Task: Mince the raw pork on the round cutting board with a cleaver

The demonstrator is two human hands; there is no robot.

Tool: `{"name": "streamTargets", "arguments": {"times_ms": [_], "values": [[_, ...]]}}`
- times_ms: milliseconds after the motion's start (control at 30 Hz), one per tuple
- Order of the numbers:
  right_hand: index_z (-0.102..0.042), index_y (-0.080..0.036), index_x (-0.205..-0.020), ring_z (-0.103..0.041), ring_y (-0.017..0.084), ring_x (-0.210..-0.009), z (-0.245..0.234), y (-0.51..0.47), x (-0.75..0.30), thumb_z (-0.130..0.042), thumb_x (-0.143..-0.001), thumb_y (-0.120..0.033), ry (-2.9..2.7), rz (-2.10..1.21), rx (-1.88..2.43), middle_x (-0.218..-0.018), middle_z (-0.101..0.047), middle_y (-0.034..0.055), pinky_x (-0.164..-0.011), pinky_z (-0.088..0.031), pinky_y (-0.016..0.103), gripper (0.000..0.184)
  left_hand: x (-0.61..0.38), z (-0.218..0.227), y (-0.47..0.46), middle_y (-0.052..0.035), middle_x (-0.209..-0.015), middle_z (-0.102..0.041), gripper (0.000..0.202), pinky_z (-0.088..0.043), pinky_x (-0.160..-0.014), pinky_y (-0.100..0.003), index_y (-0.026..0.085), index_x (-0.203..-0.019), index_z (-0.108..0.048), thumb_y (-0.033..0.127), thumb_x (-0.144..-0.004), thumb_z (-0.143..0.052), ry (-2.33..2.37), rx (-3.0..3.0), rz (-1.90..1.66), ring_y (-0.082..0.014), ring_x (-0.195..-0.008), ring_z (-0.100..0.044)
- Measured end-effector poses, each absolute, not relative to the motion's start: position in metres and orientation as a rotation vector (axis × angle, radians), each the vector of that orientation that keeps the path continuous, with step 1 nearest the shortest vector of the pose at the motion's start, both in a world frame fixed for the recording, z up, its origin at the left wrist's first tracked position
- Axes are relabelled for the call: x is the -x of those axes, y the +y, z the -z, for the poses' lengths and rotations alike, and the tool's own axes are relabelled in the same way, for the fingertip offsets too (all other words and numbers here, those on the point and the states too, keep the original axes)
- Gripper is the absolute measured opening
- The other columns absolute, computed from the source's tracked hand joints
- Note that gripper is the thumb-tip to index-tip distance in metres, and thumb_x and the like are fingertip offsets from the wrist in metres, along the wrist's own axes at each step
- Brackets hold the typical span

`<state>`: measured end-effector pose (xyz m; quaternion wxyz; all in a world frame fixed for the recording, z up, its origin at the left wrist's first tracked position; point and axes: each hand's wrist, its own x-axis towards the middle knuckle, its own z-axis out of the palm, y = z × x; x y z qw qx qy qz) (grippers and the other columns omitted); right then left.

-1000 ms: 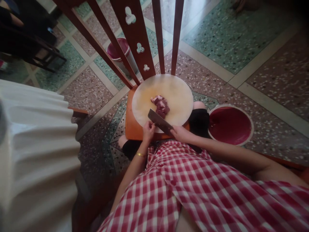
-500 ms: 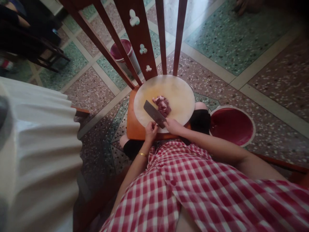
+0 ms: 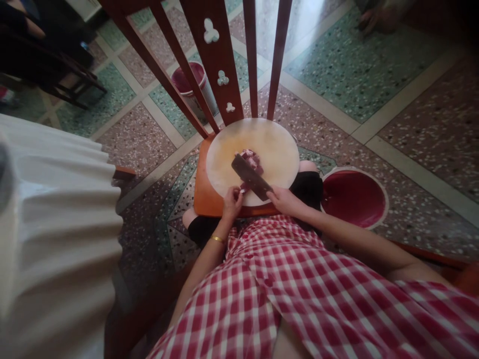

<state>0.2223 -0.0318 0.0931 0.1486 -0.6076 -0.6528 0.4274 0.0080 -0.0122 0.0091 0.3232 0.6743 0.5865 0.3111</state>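
Note:
A round pale cutting board (image 3: 279, 149) lies on the seat of a wooden chair (image 3: 209, 199). My right hand (image 3: 286, 200) grips the handle of a dark cleaver (image 3: 251, 177), its blade slanting up to the left over the board. Behind the blade sits a small heap of cut raw meat (image 3: 252, 158), partly covered by it. At the board's near edge my left hand (image 3: 232, 200) is closed, fingertips pinching a small piece of meat (image 3: 244, 188) just left of the blade.
A bucket with a red inside (image 3: 354, 197) stands on the floor to the right. Another bucket (image 3: 192, 82) is behind the chair back. A table with a pale wavy-edged cover (image 3: 67, 224) fills the left side. Part of another person (image 3: 35, 27) shows at upper left.
The cleaver has shifted right with my right hand, away from my left fingers. The piece of meat at my left fingertips now shows more plainly.

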Motion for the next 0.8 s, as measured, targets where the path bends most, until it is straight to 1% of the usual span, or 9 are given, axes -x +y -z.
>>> {"name": "streamTargets", "arguments": {"times_ms": [67,133,267,367,600,800], "values": [[-0.055,-0.015,-0.086,-0.058,0.017,-0.077,-0.089,-0.032,-0.219,-0.037,-0.089,-0.024,-1.871,-1.251,1.754,-0.081,-0.065,0.0072,-0.069,-0.04,0.023,0.02,-0.009,-0.012,-0.013,-0.0031,-0.081,-0.058,0.023,-0.044,-0.067,-0.023,0.017,-0.1,-0.053,0.02,-0.078,-0.049,1.511,-1.895,-0.787,-0.0108,-0.069,-0.054],[-0.056,-0.015,-0.088,-0.059,0.017,-0.077,-0.084,-0.035,-0.216,-0.037,-0.089,-0.023,-1.867,-1.261,1.777,-0.082,-0.066,0.0073,-0.068,-0.04,0.023,0.021,-0.01,-0.014,-0.014,-0.0054,-0.087,-0.059,0.022,-0.045,-0.07,-0.025,0.017,-0.099,-0.054,0.019,-0.077,-0.05,1.488,-2.016,-0.764,-0.0127,-0.075,-0.055],[-0.057,-0.015,-0.092,-0.059,0.018,-0.08,-0.079,-0.041,-0.215,-0.038,-0.09,-0.023,-1.889,-1.283,1.813,-0.086,-0.067,0.0082,-0.069,-0.04,0.023,0.021,-0.015,-0.017,-0.014,-0.0072,-0.087,-0.061,0.018,-0.045,-0.071,-0.025,0.017,-0.095,-0.056,0.026,-0.082,-0.049,1.562,-2.125,-0.675,-0.0146,-0.08,-0.056],[-0.056,-0.015,-0.093,-0.059,0.018,-0.081,-0.08,-0.042,-0.217,-0.038,-0.09,-0.024,-1.947,-1.29,1.825,-0.087,-0.067,0.0087,-0.069,-0.039,0.023,0.02,-0.018,-0.019,-0.013,-0.0079,-0.089,-0.062,0.019,-0.044,-0.07,-0.025,0.017,-0.095,-0.056,0.028,-0.085,-0.045,1.632,-2.164,-0.572,-0.0145,-0.079,-0.057],[-0.054,-0.016,-0.092,-0.06,0.019,-0.084,-0.084,-0.039,-0.221,-0.037,-0.09,-0.026,-2.095,-1.261,1.84,-0.09,-0.066,0.0113,-0.069,-0.037,0.023,0.02,-0.018,-0.019,-0.008,-0.0082,-0.084,-0.061,0.013,-0.041,-0.065,-0.025,0.016,-0.086,-0.055,0.022,-0.083,-0.044,1.727,-2.217,-0.31,-0.0154,-0.074,-0.056],[-0.054,-0.015,-0.092,-0.06,0.02,-0.081,-0.084,-0.036,-0.215,-0.036,-0.09,-0.027,-2.109,-1.248,1.88,-0.087,-0.066,0.0115,-0.066,-0.037,0.023,0.022,-0.016,-0.017,-0.004,-0.0069,-0.08,-0.059,0.009,-0.041,-0.065,-0.025,0.016,-0.082,-0.053,0.019,-0.082,-0.045,1.709,-2.235,-0.311,-0.0145,-0.072,-0.055]]}}
